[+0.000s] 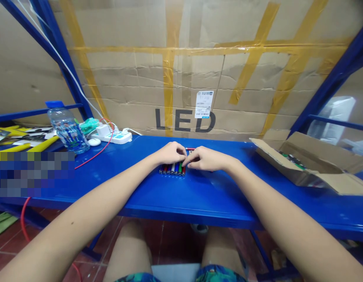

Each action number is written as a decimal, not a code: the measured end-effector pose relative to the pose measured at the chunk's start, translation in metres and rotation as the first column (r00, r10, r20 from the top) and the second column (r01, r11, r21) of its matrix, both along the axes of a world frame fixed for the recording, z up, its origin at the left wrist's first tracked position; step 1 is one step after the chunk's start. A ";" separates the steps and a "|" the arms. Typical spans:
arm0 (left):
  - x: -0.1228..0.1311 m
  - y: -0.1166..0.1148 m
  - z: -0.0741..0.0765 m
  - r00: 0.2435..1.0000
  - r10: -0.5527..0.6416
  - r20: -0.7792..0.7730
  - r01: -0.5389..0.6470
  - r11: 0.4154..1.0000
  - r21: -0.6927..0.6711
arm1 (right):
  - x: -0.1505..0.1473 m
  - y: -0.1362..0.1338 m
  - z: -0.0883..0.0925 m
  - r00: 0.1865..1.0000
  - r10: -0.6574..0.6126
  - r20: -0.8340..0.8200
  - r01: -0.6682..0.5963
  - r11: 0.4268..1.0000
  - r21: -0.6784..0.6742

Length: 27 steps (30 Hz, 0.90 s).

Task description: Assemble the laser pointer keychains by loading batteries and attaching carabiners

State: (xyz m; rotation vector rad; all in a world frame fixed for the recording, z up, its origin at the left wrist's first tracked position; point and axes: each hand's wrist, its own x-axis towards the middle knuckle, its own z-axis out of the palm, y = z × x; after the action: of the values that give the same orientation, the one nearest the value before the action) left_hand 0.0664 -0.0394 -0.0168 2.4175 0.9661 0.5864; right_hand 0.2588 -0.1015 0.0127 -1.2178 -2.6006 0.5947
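A row of several coloured pens [172, 169] lies side by side on the blue metal shelf [181, 196]. My left hand [170, 152] rests curled over the left part of the row, fingertips pressing on the pens. My right hand [205, 158] comes in from the right, its fingers bent and touching the right end of the row. Both hands meet over the pens and hide their far ends.
An open cardboard box [313, 164] sits at the right of the shelf. At the left stand a water bottle [68, 131], a white power strip [114, 136] with a red wire [96, 154], and yellow tools [20, 147]. A large taped cardboard sheet marked LED [184, 119] forms the back wall.
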 end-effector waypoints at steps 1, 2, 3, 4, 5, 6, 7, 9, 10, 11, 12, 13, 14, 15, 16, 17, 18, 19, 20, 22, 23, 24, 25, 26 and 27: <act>0.001 0.000 0.000 1.000 0.008 -0.014 -0.009 1.000 -0.008 | 0.000 0.001 -0.001 1.000 0.017 0.007 -0.017 1.000 -0.002; 0.002 0.000 0.000 1.000 0.016 -0.026 -0.016 1.000 -0.012 | 0.000 0.003 -0.002 0.999 0.032 0.010 -0.032 0.999 -0.003; 0.003 -0.001 -0.001 0.999 0.022 -0.036 -0.022 1.000 -0.012 | 0.000 0.004 -0.003 0.999 0.040 0.011 -0.040 0.999 -0.007; 0.005 -0.001 -0.001 0.999 0.026 -0.043 -0.026 1.000 -0.012 | 0.000 0.005 -0.003 0.999 0.041 0.010 -0.040 0.999 -0.014; 0.006 -0.002 0.000 0.998 0.032 -0.045 -0.033 0.999 -0.015 | 0.001 0.005 -0.003 0.999 0.035 0.008 -0.034 0.999 -0.023; 0.006 -0.004 0.000 0.998 0.039 -0.046 -0.040 0.999 -0.025 | 0.001 0.004 -0.003 1.000 0.030 0.009 -0.030 0.999 -0.034; 0.007 -0.006 0.001 0.998 0.046 -0.046 -0.048 0.998 -0.041 | 0.001 0.003 -0.002 0.999 0.029 0.015 -0.028 0.999 -0.046; 0.007 -0.010 0.003 0.997 0.058 -0.050 -0.063 0.994 -0.091 | 0.000 0.000 0.000 0.998 0.031 0.047 -0.028 0.997 -0.071; 0.007 -0.012 0.004 0.997 0.058 -0.056 -0.065 0.991 -0.120 | -0.001 -0.001 0.001 0.997 0.029 0.070 -0.023 0.997 -0.077; 0.007 -0.014 0.005 0.997 0.053 -0.063 -0.062 0.988 -0.140 | -0.002 -0.003 0.002 0.996 0.017 0.092 -0.011 0.997 -0.074; 0.007 -0.016 0.006 0.997 0.043 -0.071 -0.053 0.988 -0.148 | -0.004 -0.005 0.002 0.993 -0.005 0.115 0.012 0.998 -0.062; 0.007 -0.016 0.007 0.997 0.030 -0.077 -0.041 0.989 -0.141 | -0.006 -0.006 0.002 0.990 -0.033 0.140 0.039 0.998 -0.039; 0.007 -0.016 0.007 0.997 0.019 -0.079 -0.028 0.993 -0.118 | -0.008 -0.007 0.002 0.984 -0.062 0.169 0.065 0.998 -0.009; 0.007 -0.015 0.007 0.997 0.011 -0.079 -0.017 0.996 -0.082 | -0.010 -0.009 0.001 0.976 -0.085 0.199 0.083 0.996 0.021; 0.007 -0.014 0.006 0.997 0.007 -0.079 -0.010 0.999 -0.042 | -0.013 -0.010 0.001 0.969 -0.100 0.227 0.092 0.995 0.043; 0.007 -0.013 0.006 0.997 0.007 -0.081 -0.007 1.000 -0.005 | -0.014 -0.011 0.001 0.962 -0.107 0.251 0.096 0.994 0.055; 0.007 -0.013 0.006 0.996 0.009 -0.085 -0.007 1.000 0.024 | -0.015 -0.012 0.002 0.958 -0.108 0.266 0.097 0.994 0.055; 0.007 -0.012 0.006 0.996 0.013 -0.093 -0.009 0.999 0.045 | -0.015 -0.013 0.004 0.956 -0.111 0.271 0.102 0.994 0.046; 0.007 -0.013 0.006 0.994 0.018 -0.105 -0.011 0.998 0.058 | -0.013 -0.013 0.006 0.956 -0.120 0.268 0.117 0.993 0.029; 0.008 -0.016 0.009 0.991 0.013 -0.137 -0.003 0.998 0.068 | -0.002 -0.012 0.014 0.959 -0.163 0.232 0.168 0.986 -0.002; 0.008 -0.018 0.010 0.988 -0.002 -0.154 0.012 0.998 0.063 | 0.006 -0.011 0.018 0.960 -0.198 0.197 0.205 0.979 -0.016; 0.008 -0.021 0.012 0.985 -0.024 -0.170 0.034 0.998 0.053 | 0.015 -0.009 0.022 0.963 -0.233 0.134 0.236 0.972 -0.005; 0.008 -0.023 0.014 0.982 -0.051 -0.180 0.059 0.997 0.041 | 0.026 -0.007 0.025 0.964 -0.261 0.045 0.261 0.965 0.011; 0.009 -0.025 0.016 0.981 -0.077 -0.180 0.084 0.996 0.031 | 0.036 -0.004 0.026 0.961 -0.273 -0.039 0.273 0.962 0.003; 0.009 -0.027 0.017 0.980 -0.099 -0.170 0.106 0.994 0.031 | 0.046 -0.001 0.025 0.953 -0.277 -0.120 0.276 0.961 -0.021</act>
State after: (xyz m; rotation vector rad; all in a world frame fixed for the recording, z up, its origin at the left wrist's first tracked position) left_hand 0.0755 -0.0661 -0.0003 2.5678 0.8969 0.3728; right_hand 0.3048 -0.1028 0.0381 -1.4646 -2.2750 0.5971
